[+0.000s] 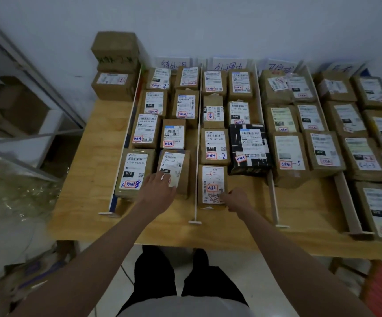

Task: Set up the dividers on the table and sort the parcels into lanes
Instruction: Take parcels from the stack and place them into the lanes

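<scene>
Cardboard parcel [174, 171] under the flat left hand [159, 183] may shove the divider [197, 143] between the hands — right hand [237, 199] seemingly pinches its neighbour [213, 184].

Your nearest parcels' labels read 010 [129, 173], 060 [165, 170] and 122 [211, 148]; farther boxes show 070 [235, 116] and 150 [149, 105].

Brown parcels lie in rows between upright white dividers [198, 143] on the wooden table [89, 170]. Near the front edge, the left hand [160, 186] rests on the parcel labelled 060 [174, 172]. The right hand [237, 199] touches the near right corner of the parcel across the divider [213, 184], fingers curled.
</scene>
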`<action>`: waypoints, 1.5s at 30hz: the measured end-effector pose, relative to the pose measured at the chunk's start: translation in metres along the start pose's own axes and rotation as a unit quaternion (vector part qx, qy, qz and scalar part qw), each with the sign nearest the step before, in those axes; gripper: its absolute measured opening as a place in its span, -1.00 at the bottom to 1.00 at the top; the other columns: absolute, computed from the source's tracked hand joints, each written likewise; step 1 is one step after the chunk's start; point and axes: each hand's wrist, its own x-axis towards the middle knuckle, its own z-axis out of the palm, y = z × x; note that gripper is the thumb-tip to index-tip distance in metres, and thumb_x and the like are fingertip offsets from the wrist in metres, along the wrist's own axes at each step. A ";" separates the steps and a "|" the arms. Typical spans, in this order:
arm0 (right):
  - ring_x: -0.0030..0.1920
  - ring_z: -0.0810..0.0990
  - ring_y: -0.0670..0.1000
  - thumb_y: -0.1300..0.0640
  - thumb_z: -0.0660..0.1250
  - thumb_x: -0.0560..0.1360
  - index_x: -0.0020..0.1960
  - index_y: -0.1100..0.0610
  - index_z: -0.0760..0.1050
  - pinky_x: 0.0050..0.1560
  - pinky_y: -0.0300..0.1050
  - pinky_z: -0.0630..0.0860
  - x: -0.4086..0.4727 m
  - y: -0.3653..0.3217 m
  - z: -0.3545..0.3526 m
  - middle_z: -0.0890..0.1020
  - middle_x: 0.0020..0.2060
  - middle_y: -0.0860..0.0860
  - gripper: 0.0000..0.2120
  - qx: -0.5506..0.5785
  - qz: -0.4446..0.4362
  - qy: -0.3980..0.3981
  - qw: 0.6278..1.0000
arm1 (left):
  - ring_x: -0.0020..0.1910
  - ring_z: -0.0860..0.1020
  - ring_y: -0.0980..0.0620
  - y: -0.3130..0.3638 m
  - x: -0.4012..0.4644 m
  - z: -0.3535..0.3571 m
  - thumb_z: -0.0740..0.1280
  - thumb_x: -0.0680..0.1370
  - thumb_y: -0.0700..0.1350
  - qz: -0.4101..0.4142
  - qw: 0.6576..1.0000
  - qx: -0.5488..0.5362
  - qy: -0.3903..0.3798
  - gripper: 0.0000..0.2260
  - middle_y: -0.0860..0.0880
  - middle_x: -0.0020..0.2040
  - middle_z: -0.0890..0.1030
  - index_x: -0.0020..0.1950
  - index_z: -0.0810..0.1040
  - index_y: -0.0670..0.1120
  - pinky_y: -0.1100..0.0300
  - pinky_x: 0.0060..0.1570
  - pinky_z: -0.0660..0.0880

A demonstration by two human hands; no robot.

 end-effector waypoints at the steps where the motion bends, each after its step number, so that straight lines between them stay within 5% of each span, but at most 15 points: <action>1: -0.02 0.59 0.07 0.06 0.30 0.61 0.10 0.21 0.50 -0.13 -0.12 0.58 0.000 -0.003 -0.003 0.63 0.12 0.15 -0.79 -0.015 -0.010 0.003 1.000 | 0.40 0.34 -0.11 0.000 0.002 -0.002 0.15 0.65 0.09 -0.001 1.000 0.005 -0.003 -0.56 -0.08 0.44 0.38 0.46 0.36 -0.09 0.00 0.43 0.20; 3: -0.04 0.58 0.02 0.03 0.28 0.61 0.17 0.23 0.52 -0.19 -0.18 0.54 -0.001 -0.015 -0.014 0.64 0.12 0.12 -0.71 -0.031 -0.039 0.031 0.998 | 0.39 0.36 -0.11 -0.002 0.006 -0.007 0.15 0.64 0.09 -0.004 1.000 0.009 -0.001 -0.57 -0.08 0.42 0.41 0.45 0.38 -0.09 0.00 0.42 0.21; 7: 0.07 0.59 0.14 -0.02 0.29 0.56 0.23 0.24 0.43 0.04 0.12 0.60 -0.008 -0.059 -0.040 0.55 0.13 0.16 -0.62 -0.078 -0.131 0.122 0.981 | 0.32 0.43 -0.14 -0.012 0.018 -0.028 0.10 0.65 0.09 -0.003 0.999 0.030 0.013 -0.60 -0.11 0.34 0.47 0.40 0.41 -0.09 -0.04 0.41 0.25; 10: 0.22 0.47 0.15 -0.02 0.24 0.60 0.32 0.19 0.39 0.19 0.16 0.51 -0.022 -0.103 -0.051 0.46 0.21 0.13 -0.62 -0.139 -0.223 0.173 0.949 | 0.27 0.47 -0.14 -0.023 0.026 -0.054 0.03 0.64 0.10 -0.009 0.998 0.013 0.061 -0.61 -0.10 0.29 0.52 0.30 0.47 -0.06 -0.04 0.34 0.31; 19: 0.45 0.31 0.14 -0.03 0.17 0.64 0.47 0.13 0.32 0.43 0.10 0.31 -0.033 -0.202 -0.003 0.40 0.42 0.09 -0.55 -0.214 -0.365 0.178 0.888 | 0.49 0.27 -0.11 -0.103 0.037 -0.112 0.08 0.66 0.11 -0.051 0.990 0.033 0.125 -0.55 -0.11 0.50 0.35 0.49 0.35 -0.06 -0.04 0.48 0.12; 45: 0.36 0.39 0.15 -0.01 0.18 0.63 0.42 0.17 0.31 0.33 0.10 0.37 0.038 -0.438 0.143 0.44 0.34 0.14 -0.58 -0.224 -0.279 0.214 0.909 | 0.46 0.30 -0.11 -0.327 0.210 -0.208 0.08 0.66 0.14 -0.013 0.994 0.023 0.102 -0.51 -0.11 0.48 0.36 0.49 0.33 -0.10 -0.02 0.47 0.15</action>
